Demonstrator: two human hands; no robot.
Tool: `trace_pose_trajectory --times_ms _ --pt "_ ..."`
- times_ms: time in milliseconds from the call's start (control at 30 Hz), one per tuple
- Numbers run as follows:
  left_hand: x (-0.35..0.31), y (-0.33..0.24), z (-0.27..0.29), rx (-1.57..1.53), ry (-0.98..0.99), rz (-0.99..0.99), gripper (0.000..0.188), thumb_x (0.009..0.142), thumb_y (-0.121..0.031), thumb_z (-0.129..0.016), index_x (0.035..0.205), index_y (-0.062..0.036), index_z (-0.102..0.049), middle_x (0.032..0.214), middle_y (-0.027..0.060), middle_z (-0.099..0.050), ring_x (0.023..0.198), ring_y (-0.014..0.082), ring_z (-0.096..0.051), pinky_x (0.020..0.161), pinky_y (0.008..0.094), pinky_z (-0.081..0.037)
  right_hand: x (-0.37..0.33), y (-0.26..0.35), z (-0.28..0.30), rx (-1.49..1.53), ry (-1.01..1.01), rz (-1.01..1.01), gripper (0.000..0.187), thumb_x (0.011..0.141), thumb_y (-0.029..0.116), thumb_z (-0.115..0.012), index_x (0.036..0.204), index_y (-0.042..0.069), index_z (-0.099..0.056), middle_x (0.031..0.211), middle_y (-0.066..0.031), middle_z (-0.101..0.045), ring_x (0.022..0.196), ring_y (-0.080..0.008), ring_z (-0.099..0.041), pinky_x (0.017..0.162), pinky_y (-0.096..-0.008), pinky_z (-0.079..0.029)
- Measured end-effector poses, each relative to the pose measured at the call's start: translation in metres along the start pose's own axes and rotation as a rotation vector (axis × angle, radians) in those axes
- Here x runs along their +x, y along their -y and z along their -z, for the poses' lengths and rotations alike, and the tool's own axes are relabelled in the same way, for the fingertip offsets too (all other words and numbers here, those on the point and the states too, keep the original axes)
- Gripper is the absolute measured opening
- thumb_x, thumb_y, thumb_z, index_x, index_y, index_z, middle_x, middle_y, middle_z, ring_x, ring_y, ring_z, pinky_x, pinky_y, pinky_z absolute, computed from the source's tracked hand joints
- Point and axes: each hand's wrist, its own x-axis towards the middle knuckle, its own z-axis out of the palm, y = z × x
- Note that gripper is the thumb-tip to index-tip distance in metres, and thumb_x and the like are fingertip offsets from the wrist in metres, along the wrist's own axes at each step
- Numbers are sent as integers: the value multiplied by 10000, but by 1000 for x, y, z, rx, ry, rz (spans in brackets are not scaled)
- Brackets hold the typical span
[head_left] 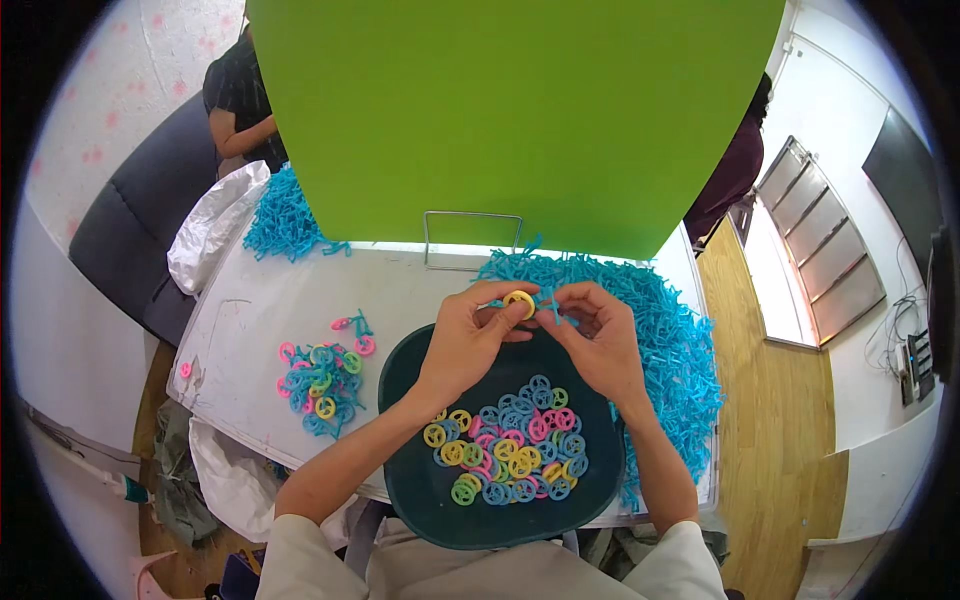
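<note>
So, two hands at work: left hand (468,335) has its fingers pinched on one yellow spoked ring (528,297), right hand (603,330) pinches at least one blue branched plastic piece (555,305). Both are just above the far rim of one dark green tub (402,385). Dozens of four-colour rings (520,462) in there, too overlapped to count. Table (240,340) has two blue piles, big right (675,370), smaller far left (285,220).

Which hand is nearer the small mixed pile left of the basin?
Left: the left hand sits to the right of the small mixed pile; the right hand is farther right.
</note>
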Motion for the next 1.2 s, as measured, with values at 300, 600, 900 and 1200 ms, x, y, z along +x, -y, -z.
trace_pose_trajectory --times_ms 300,600,900,1200 --pt "0 3 4 18 -64 14 200 949 -147 -570 1040 19 -631 962 80 -638 876 156 -643 700 266 -578 -3 -4 -4 -108 -62 41 192 836 46 -704 984 11 -588 925 -43 -665 877 -79 -624 716 -204 -483" --pt "0 10 3 101 -44 -12 189 955 -167 -562 1025 6 -591 906 65 -624 842 126 -623 669 260 -565 -1 -9 -4 -92 -16 41 211 834 37 -701 999 12 -571 915 -33 -649 879 -79 -611 719 -212 -488" --pt "-1 11 2 230 -42 -26 67 960 -57 -508 944 7 -499 900 74 -602 796 110 -610 699 261 -566 -1 -12 -5 -101 26 -37 166 857 31 -674 982 15 -567 881 -26 -647 833 -76 -619 706 -211 -490" --pt "-6 2 -8 358 -76 -184 68 901 21 -547 857 29 -495 744 126 -624 695 183 -646 615 283 -498 1 -11 -1 161 108 -250 283 893 43 -632 1142 -6 -506 880 -80 -657 811 -117 -643 716 -222 -508"
